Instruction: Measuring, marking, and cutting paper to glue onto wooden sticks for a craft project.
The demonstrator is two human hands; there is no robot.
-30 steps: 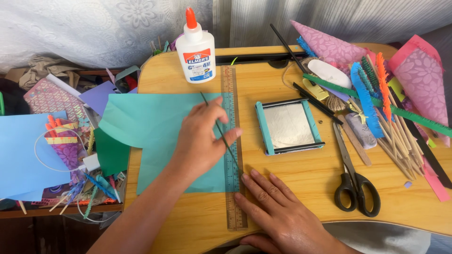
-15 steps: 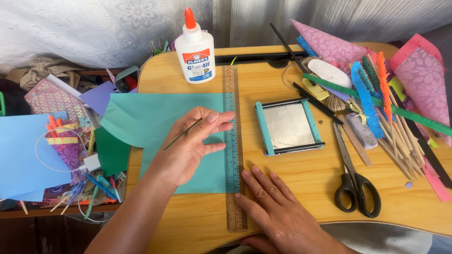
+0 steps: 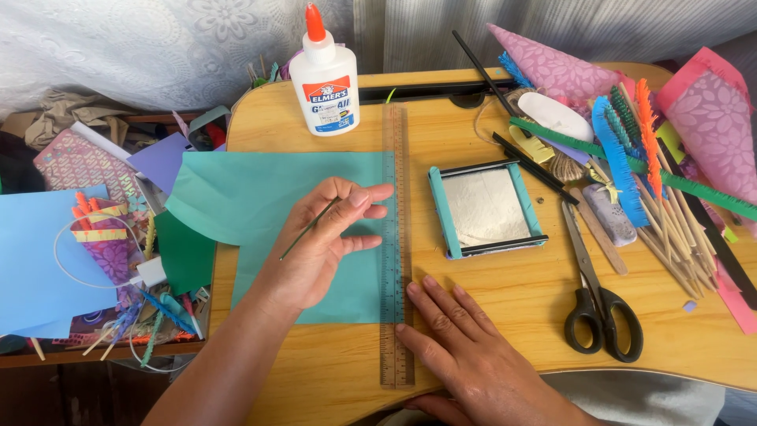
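A teal paper sheet [image 3: 260, 189] lies on the wooden table [image 3: 505, 292], with a clear ruler [image 3: 393, 237] laid upright along its right edge. My left hand [image 3: 315, 248] rests on the paper just left of the ruler. It holds a thin dark stick [image 3: 307, 229] between its fingers, slanting down to the left. My right hand [image 3: 465, 347] lies flat on the table at the ruler's lower end, fingertips against the ruler's edge, holding nothing.
A white glue bottle [image 3: 325, 79] stands behind the paper. A small teal-framed mirror [image 3: 487, 209] lies right of the ruler, black scissors [image 3: 598, 300] beyond it. Sticks, fringed strips and pink paper cones [image 3: 702, 118] crowd the right side. Paper scraps fill a bin [image 3: 87, 229] at left.
My left hand has drawn back from the ruler's edge onto the paper, and the stick has swung from lying along the ruler to slanting down-left. The right hand has stayed put.
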